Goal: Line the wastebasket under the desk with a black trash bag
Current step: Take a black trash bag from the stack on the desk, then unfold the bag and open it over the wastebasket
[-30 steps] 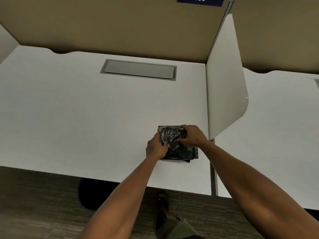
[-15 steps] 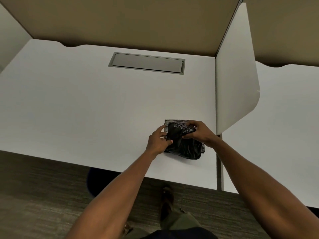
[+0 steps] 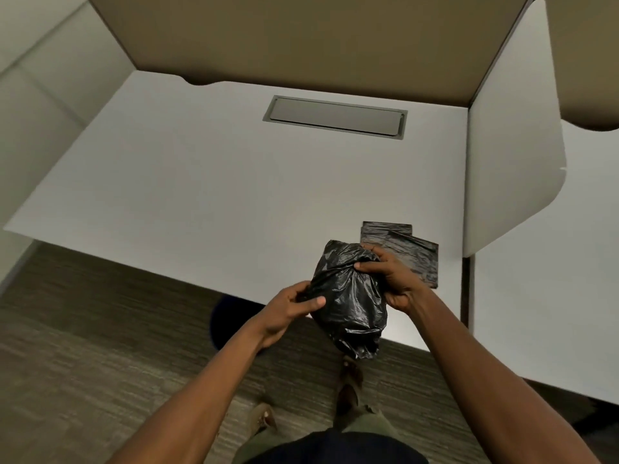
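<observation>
A crumpled black trash bag (image 3: 351, 303) hangs in the air over the front edge of the white desk (image 3: 207, 182). My left hand (image 3: 284, 313) pinches its left side, and my right hand (image 3: 392, 279) grips its upper right part. The bag's lower end droops below the desk edge. Two folded black bags (image 3: 418, 252) lie flat on the desk just behind my right hand. A dark round shape (image 3: 231, 316), probably the wastebasket, shows under the desk edge, mostly hidden by the desktop.
A grey cable hatch (image 3: 335, 117) is set into the desk at the back. A white divider panel (image 3: 509, 135) stands on the right, with another desk (image 3: 549, 296) beyond it. Tan partition walls close the back. Carpet and my feet are below.
Both hands lifted one bag off the folded stack and pulled it toward me, partly opening it out. The remaining folded bags stay on the desk. The camera tilted down and closer.
</observation>
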Available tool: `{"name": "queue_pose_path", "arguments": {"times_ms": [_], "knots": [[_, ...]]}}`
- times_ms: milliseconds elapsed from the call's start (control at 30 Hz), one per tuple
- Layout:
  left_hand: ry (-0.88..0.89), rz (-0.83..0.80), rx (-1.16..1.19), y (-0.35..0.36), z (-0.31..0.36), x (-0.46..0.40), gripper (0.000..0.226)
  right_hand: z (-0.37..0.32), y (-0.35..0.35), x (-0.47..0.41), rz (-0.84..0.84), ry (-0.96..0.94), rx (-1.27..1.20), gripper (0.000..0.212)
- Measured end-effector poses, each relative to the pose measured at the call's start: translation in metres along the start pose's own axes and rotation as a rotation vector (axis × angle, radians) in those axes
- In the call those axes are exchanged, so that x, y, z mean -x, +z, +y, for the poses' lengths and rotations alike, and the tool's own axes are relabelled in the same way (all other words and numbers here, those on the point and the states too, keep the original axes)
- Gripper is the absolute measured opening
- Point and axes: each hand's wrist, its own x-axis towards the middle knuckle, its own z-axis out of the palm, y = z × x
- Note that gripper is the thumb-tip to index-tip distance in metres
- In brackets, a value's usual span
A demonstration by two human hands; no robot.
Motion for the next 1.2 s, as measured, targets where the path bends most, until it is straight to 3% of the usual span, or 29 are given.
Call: {"name": "queue_pose_path", "arguments": {"times_ms": [67, 200, 333, 533, 667, 833, 900, 967, 1067, 1200], "knots": [[-0.007, 0.005, 0.068, -0.02, -0.013, 0.02, 0.062, 0.016, 0.019, 0.001, -0.028, 0.016, -0.032, 0.062], [-0.003, -0.02, 0.139, -0.053, -0.033, 0.058, 0.059, 0.047, 0.056, -0.003, -0.039, 0.046, -0.054, 0.064], [-0.006, -0.001, 0.025, -0.086, -0.041, 0.098, 0.041, 0.076, 0.1, -0.01, -0.015, 0.039, -0.016, 0.054], [-0.031, 0.037, -0.124, -0.145, -0.064, 0.158, 0.04, 0.121, 0.168, -0.02, -0.039, 0.069, -0.004, 0.03], [-0.023, 0.091, -0.031, -0.183, -0.086, 0.199, 0.033, 0.152, 0.205, -0.023, 0.022, 0.132, -0.01, 0.025], [0.048, 0.171, 0.19, -0.221, -0.116, 0.24, 0.044, 0.197, 0.238, -0.022, 0.161, 0.187, -0.035, 0.018], [0.055, 0.201, 0.294, -0.229, -0.122, 0.254, 0.051, 0.215, 0.244, -0.02, 0.189, 0.222, 0.077, 0.019], [0.065, 0.214, 0.361, -0.233, -0.126, 0.267, 0.045, 0.234, 0.247, -0.017, 0.206, 0.24, 0.363, 0.017], [0.078, 0.238, 0.424, -0.237, -0.134, 0.276, 0.046, 0.254, 0.244, -0.014, 0.307, 0.101, 0.785, 0.034], [0.074, 0.289, 0.504, -0.235, -0.143, 0.276, 0.047, 0.256, 0.263, 0.022, 0.452, -0.226, 0.753, 0.039]]}}
